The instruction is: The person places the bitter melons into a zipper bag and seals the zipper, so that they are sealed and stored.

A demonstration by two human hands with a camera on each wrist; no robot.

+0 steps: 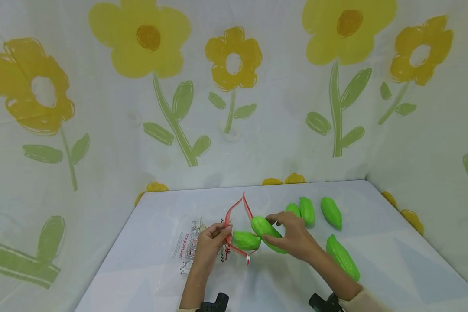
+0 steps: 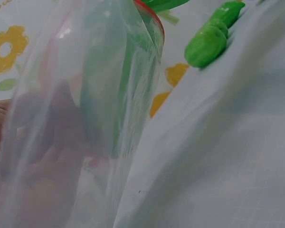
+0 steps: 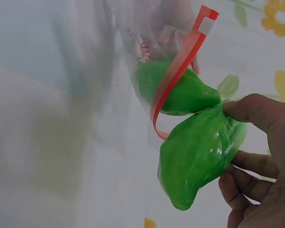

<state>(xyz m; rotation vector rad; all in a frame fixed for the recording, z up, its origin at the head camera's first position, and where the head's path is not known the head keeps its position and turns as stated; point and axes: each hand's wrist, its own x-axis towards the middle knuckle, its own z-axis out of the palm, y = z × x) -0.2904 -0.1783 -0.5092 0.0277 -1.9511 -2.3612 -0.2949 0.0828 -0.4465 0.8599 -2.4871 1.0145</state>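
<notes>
Six green fruits (image 1: 263,226) — one clear, red-edged bag (image 1: 191,249).

From where I stand I see a white table (image 1: 378,236), with pale blue-grey triangles on its top; on its right half are lying four green vegetable-like pieces: a partly hidden one (image 1: 292,209) and a longer one (image 1: 307,211) close together, a third (image 1: 331,212) to their right, and a fourth (image 1: 342,258) nearer to the front; on the left, a clear printed bag (image 1: 190,251) seems, as far as I can judge, to rest partly on the surface.
</notes>
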